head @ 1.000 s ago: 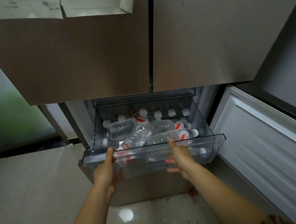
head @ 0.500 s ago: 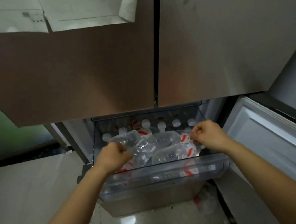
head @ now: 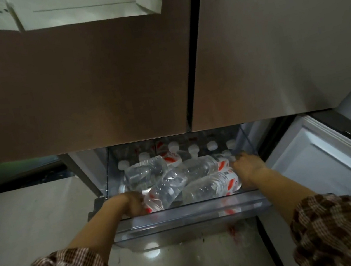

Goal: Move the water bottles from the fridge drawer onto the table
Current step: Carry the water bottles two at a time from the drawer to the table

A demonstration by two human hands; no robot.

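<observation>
- Fridge doors (head: 71, 91): closed above the drawer.
- Drawer (head: 189, 213): pulled out. Both hands have left its front edge, where they rested a second ago. Opening is judged complete and bottle removal is starting.
- Bottles (head: 173, 147): all inside the drawer. One row stands upright at the drawer back, and several lie loose on top toward the drawer front. None is out yet, and the table is not in view.
- Right hand (head: 247, 165): at the drawer's right side, lower than half a second ago. The fingers curl round the cap end of a lying bottle (head: 200, 168).
- Left hand (head: 132, 202): has dropped to the drawer's front-left corner. The fingers curl against the end of a diagonal bottle (head: 167, 188). Whether they close round it cannot be told.
</observation>
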